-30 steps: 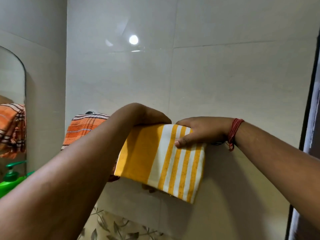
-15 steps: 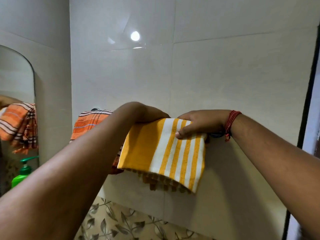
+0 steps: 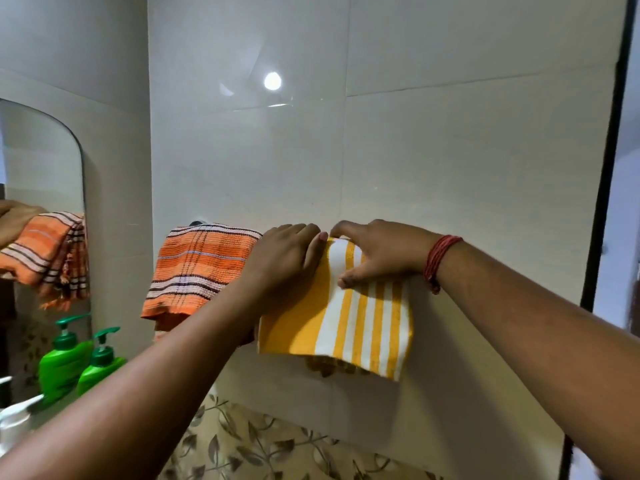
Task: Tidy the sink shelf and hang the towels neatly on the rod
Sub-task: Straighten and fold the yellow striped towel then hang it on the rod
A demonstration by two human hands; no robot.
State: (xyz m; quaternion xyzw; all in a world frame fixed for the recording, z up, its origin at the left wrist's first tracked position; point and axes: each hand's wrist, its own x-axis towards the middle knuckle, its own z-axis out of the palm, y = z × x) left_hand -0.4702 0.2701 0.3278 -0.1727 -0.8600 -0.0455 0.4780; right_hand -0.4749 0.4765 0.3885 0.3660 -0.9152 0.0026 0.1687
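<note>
There, both hands lay on the yellow towel [image 3: 349, 320]: left hand [image 3: 284, 258] flat-fingered, right hand [image 3: 377, 254] pinching its top fold.

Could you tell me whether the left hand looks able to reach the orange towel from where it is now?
Probably yes. The left hand lies on the yellow striped towel, right beside the orange towel on its left, and nothing stands between them.

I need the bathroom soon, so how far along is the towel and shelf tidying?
Done: the orange towel hangs folded over the rod. In hand: the yellow striped towel is draped beside it, left hand flat on it, right hand pinching its top edge. Left: squaring that towel; the shelf is mostly out of view, with the green pump bottle showing.
</note>
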